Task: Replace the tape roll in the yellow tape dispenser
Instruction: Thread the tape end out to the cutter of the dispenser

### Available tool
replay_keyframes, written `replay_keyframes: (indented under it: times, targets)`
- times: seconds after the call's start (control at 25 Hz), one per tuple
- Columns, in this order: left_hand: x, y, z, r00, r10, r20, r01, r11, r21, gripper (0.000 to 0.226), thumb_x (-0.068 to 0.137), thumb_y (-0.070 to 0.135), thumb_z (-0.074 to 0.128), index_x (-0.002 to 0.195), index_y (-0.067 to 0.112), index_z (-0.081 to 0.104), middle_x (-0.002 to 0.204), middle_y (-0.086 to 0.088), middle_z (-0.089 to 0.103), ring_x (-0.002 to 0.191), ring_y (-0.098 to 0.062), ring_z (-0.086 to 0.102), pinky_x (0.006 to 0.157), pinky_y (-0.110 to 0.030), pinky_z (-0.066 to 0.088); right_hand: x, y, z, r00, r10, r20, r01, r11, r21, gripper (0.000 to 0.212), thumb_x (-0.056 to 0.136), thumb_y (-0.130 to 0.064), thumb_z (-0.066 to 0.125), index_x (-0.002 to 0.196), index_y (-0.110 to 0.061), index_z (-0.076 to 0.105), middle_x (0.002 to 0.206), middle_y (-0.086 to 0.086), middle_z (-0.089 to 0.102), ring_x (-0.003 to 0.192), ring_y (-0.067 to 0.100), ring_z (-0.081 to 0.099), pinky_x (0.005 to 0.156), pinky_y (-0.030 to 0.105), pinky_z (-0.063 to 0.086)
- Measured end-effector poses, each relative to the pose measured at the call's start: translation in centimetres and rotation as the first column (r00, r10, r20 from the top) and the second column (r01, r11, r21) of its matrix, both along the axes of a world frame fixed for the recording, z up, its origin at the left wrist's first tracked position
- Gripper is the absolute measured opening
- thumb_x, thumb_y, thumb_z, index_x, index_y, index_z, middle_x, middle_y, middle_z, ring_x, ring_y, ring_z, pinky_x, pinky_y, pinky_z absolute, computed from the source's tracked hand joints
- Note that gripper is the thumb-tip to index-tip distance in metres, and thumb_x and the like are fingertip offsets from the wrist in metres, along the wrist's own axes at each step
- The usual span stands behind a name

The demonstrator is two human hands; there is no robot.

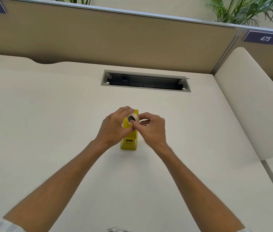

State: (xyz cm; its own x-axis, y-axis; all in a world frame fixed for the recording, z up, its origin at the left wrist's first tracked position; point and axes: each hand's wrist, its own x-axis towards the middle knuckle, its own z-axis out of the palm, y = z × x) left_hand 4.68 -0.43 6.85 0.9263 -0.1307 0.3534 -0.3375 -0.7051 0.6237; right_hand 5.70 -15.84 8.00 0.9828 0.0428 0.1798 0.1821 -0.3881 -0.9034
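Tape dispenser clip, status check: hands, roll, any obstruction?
Left hand and right hand both grip tape roll. Roll held above yellow dispenser, not seated. Nothing in the way.

A cream desk (48, 114) meets a tan partition (99, 39) with a metal top rail. An open cable tray (145, 81) is sunk into the desk; palm fronds (242, 10) rise behind a "475" plate (265, 38).

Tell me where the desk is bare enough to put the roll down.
Bare desk lies left of the yellow dispenser, and right of it toward the side panel. The strip before the cable slot is free. Crowded only where the left hand and right hand hold the tape roll.
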Motion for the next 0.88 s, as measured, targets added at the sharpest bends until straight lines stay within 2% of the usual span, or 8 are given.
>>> replay_keyframes:
  times: [0.12, 0.2, 0.32, 0.4, 0.56, 0.72, 0.88]
  targets:
    - [0.7, -0.3, -0.4, 1.0, 0.011, -0.003, -0.011, 1.0, -0.004, 0.05, 0.08, 0.025, 0.074, 0.127, 0.015, 0.06, 0.133, -0.005, 0.053, 0.107, -0.021, 0.059, 0.082, -0.041, 0.056, 0.3, 0.8, -0.1, 0.999, -0.049, 0.007, 0.049, 0.999, -0.023, 0.01, 0.072, -0.029, 0.077, 0.08, -0.025, 0.072, 0.07, -0.02, 0.069, 0.061, -0.002, 0.065, 0.057, 0.01, 0.05]
    - [1.1, -0.3, -0.8, 1.0, 0.019, -0.013, -0.019, 1.0, -0.02, 0.05, 0.081, 0.023, 0.074, 0.128, 0.018, 0.06, 0.132, -0.007, 0.047, 0.107, -0.02, 0.056, 0.083, -0.037, 0.054, 0.5, 1.1, -0.3, 0.995, -0.096, -0.013, 0.096, 0.995, -0.043, 0.011, 0.072, -0.032, 0.076, 0.08, -0.024, 0.072, 0.07, -0.017, 0.07, 0.06, -0.002, 0.065, 0.06, 0.018, 0.054]
    - [1.5, -0.1, -1.6, 1.0, 0.002, -0.02, -0.003, 0.999, -0.041, 0.051, 0.083, 0.017, 0.07, 0.132, 0.02, 0.058, 0.12, -0.006, 0.049, 0.107, -0.019, 0.053, 0.086, -0.038, 0.052, 0.7, 1.5, -0.6, 0.982, -0.184, -0.027, 0.178, 0.971, -0.162, 0.016, 0.072, -0.044, 0.072, 0.077, -0.029, 0.07, 0.066, -0.016, 0.069, 0.061, -0.001, 0.064, 0.058, 0.022, 0.051]
    - [1.7, 0.0, -2.1, 0.999, -0.017, -0.033, 0.016, 0.999, -0.036, 0.053, 0.085, 0.015, 0.067, 0.136, 0.021, 0.054, 0.124, -0.006, 0.053, 0.114, -0.02, 0.052, 0.09, -0.039, 0.051, 0.8, 1.9, -0.8, 0.972, -0.234, -0.017, 0.223, 0.944, -0.244, 0.019, 0.073, -0.048, 0.068, 0.076, -0.03, 0.068, 0.065, -0.014, 0.068, 0.063, 0.001, 0.064, 0.057, 0.022, 0.047]
    - [2.2, 0.2, -3.0, 0.998, -0.008, -0.066, 0.007, 1.0, -0.013, 0.054, 0.086, 0.023, 0.066, 0.138, 0.022, 0.051, 0.137, 0.001, 0.053, 0.127, -0.015, 0.047, 0.097, -0.037, 0.048, 1.3, 2.4, -1.3, 0.961, -0.273, -0.032, 0.249, 0.913, -0.324, 0.019, 0.074, -0.046, 0.066, 0.077, -0.027, 0.067, 0.065, -0.012, 0.065, 0.064, 0.006, 0.062, 0.057, 0.024, 0.043]
    - [2.5, 0.4, -3.4, 0.997, 0.011, -0.076, -0.012, 1.0, -0.01, 0.056, 0.083, 0.029, 0.07, 0.136, 0.021, 0.052, 0.138, 0.002, 0.055, 0.129, -0.014, 0.047, 0.099, -0.035, 0.045, 1.5, 2.8, -1.6, 0.955, -0.298, -0.018, 0.272, 0.894, -0.356, 0.021, 0.072, -0.048, 0.063, 0.076, -0.028, 0.066, 0.065, -0.013, 0.065, 0.065, 0.008, 0.061, 0.055, 0.023, 0.038]
    - [2.7, 0.8, -3.2, 0.997, 0.007, -0.076, -0.01, 0.999, -0.034, 0.057, 0.078, 0.029, 0.075, 0.131, 0.019, 0.056, 0.135, -0.001, 0.059, 0.127, -0.018, 0.051, 0.1, -0.035, 0.045, 1.7, 3.2, -1.6, 0.955, -0.296, -0.009, 0.271, 0.886, -0.375, 0.021, 0.073, -0.048, 0.062, 0.076, -0.027, 0.066, 0.069, -0.014, 0.067, 0.066, 0.011, 0.062, 0.059, 0.025, 0.043]
